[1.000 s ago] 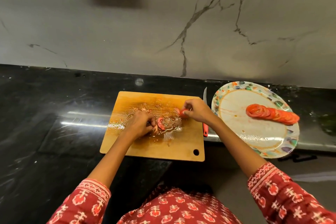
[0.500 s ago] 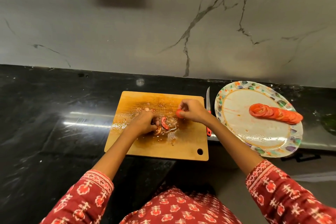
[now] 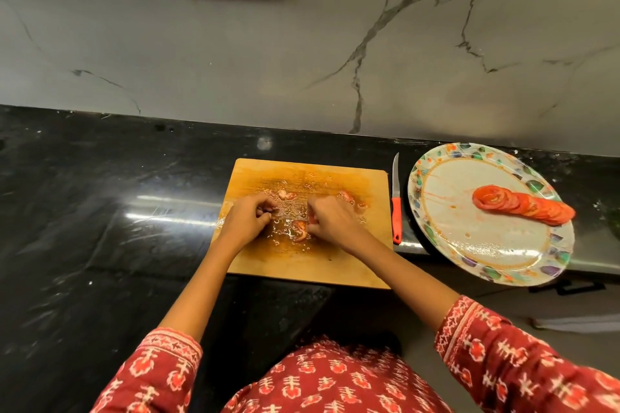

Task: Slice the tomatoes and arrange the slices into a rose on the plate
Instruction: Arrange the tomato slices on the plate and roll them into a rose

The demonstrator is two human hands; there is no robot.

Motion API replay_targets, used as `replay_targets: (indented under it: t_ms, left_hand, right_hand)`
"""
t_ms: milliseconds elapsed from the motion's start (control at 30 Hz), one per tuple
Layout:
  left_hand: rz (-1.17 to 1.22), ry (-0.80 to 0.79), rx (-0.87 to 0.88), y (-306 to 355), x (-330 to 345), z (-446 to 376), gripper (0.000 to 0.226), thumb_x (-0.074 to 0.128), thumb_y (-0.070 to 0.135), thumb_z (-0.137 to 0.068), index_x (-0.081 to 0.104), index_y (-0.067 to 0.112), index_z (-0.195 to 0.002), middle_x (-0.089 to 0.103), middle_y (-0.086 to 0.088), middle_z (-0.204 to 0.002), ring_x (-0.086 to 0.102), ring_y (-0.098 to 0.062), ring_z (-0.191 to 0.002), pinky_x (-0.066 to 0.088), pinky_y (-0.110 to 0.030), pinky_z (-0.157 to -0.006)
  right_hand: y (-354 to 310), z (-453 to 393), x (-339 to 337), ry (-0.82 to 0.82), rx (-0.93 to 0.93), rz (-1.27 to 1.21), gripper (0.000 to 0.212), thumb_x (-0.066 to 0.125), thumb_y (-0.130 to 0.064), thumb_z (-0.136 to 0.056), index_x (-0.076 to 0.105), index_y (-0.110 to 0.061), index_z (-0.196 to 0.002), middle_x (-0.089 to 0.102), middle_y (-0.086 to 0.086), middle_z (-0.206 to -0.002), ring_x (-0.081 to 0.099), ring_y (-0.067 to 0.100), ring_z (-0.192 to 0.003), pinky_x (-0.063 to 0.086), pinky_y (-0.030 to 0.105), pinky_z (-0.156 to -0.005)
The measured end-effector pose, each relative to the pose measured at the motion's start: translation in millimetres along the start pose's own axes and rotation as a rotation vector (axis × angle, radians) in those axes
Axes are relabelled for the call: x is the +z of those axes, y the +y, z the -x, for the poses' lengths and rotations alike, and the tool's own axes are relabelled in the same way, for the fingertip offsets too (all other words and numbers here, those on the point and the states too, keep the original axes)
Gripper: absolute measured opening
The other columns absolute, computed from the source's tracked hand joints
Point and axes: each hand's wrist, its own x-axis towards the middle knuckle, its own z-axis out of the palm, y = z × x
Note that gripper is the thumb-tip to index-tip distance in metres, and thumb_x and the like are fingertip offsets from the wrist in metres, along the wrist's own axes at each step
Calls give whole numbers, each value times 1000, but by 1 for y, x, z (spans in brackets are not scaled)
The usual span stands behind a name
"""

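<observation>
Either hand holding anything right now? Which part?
The right hand pinches a tomato slice by its edge, fingertips curled over the wet cutting board. The left hand is curled too; whether it holds a piece cannot be told. The knife lies untouched.

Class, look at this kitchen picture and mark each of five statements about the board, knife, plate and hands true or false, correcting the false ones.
1. The red-handled knife lies on the black counter between the wooden cutting board and the floral-rimmed plate. True.
2. The right hand holds the knife. False: the knife lies untouched; that hand is on the board, pinching a tomato piece.
3. The overlapping row of tomato slices lies on the plate. True.
4. The slices already form a rose. False: they lie in a line.
5. The left hand rests on the plate. False: it is on the wet board.
</observation>
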Motion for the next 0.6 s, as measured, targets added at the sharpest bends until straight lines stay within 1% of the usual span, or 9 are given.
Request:
replay_targets:
  t_ms: [100, 200, 267, 300, 400, 467, 500, 533, 600]
  left_hand:
    - [22, 28, 7, -1, 0, 4, 26, 60, -1, -83, 67, 13, -104, 67, -2, -97, 55, -10, -76, 45, -19, -70]
    - [46, 48, 15, -2, 1, 8, 25, 61, 0, -83, 67, 12, -103, 66, -1, -96, 54, -5, -74, 42, -12, -65]
    - [59, 63, 16, -3, 1, 11, 23, 61, 1, -83, 67, 12, -103, 66, -1, -96, 54, -4, -73, 40, -10, -64]
    - [64, 70, 15, -4, 1, 12, 23, 61, 2, -83, 67, 11, -103, 66, -1, -97, 54, -5, -74, 40, -10, -65]
    - [58, 74, 4, -6, 2, 16, 24, 61, 3, -84, 67, 11, -105, 66, -2, -98, 55, -7, -77, 39, -10, -66]
    - [54, 74, -3, -6, 2, 18, 24, 61, 3, -84, 67, 11, -105, 67, -3, -98, 55, -8, -78, 39, -14, -69]
    - [54, 78, 0, -6, 2, 19, 24, 61, 2, -84, 67, 11, -105, 67, -3, -99, 55, -9, -79, 39, -15, -70]
    - [53, 80, 2, -6, 2, 20, 24, 60, 2, -84, 67, 10, -105, 67, -3, -99, 55, -9, -79, 39, -17, -71]
    - [52, 83, 10, -5, 1, 22, 24, 60, 2, -84, 67, 10, -105, 67, -4, -99, 56, -10, -79, 41, -18, -72]
  right_hand:
    - [-4, -4, 3, -8, 45, 39, 11, 55, -5, -88, 58, -11, -97, 58, 1, -90, 55, 15, -85, 44, 24, -65]
    - [1, -5, 1, -25, 92, 16, 8, 59, -9, -88, 61, -12, -95, 60, -1, -89, 57, 14, -86, 48, 25, -70]
    - [5, -4, -4, -46, 129, -133, 7, 62, -12, -86, 64, -14, -92, 62, -2, -87, 59, 11, -83, 51, 26, -75]
    - [6, -3, -10, -69, 135, -230, 6, 63, -12, -85, 65, -14, -90, 62, -3, -85, 59, 9, -80, 51, 25, -74]
    - [2, -3, -26, -183, 103, -487, 7, 66, -10, -84, 67, -9, -90, 64, -2, -84, 59, 4, -74, 48, 17, -65]
    - [-1, -6, -28, -221, 110, -620, 8, 65, -6, -84, 67, -5, -91, 66, 4, -88, 61, 8, -77, 50, 17, -65]
    - [-3, -7, -26, -229, 125, -623, 8, 65, -6, -84, 67, -5, -92, 66, 4, -88, 61, 9, -78, 50, 18, -65]
    - [-4, -8, -21, -220, 143, -568, 8, 65, -6, -84, 68, -5, -92, 65, 2, -88, 60, 8, -77, 50, 19, -65]
    - [-5, -9, -9, -131, 156, -351, 7, 65, -9, -85, 68, -9, -91, 66, 1, -91, 59, 8, -79, 50, 20, -67]
